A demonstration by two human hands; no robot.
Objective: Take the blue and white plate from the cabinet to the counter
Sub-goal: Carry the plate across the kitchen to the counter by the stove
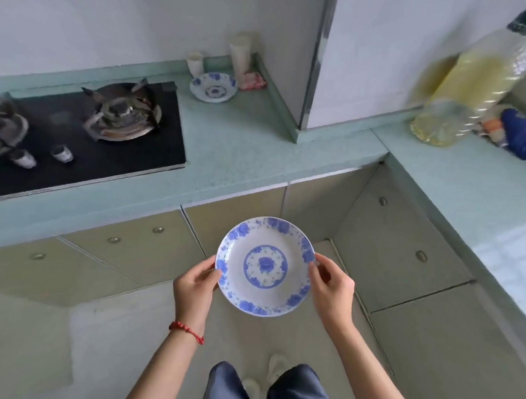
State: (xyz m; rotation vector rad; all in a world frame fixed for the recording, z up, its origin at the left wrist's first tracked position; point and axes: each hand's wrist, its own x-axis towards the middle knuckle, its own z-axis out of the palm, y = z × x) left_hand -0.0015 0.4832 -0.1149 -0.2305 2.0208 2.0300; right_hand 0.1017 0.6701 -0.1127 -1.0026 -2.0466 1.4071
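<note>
A blue and white plate (pixel 265 266) with a flower pattern is held level in front of me, below the counter's front edge and above the floor. My left hand (pixel 193 287) grips its left rim and my right hand (pixel 331 282) grips its right rim. The pale green counter (pixel 239 152) runs ahead of me and turns down the right side. Beneath it, the beige cabinet doors (pixel 235 221) are all closed.
A second blue and white plate (pixel 213 87) lies at the counter's back, beside two white cups (pixel 240 55). A black gas hob (pixel 83 137) fills the counter's left part. A large oil bottle (pixel 472 84) and a blue cloth (pixel 519 133) stand at the right.
</note>
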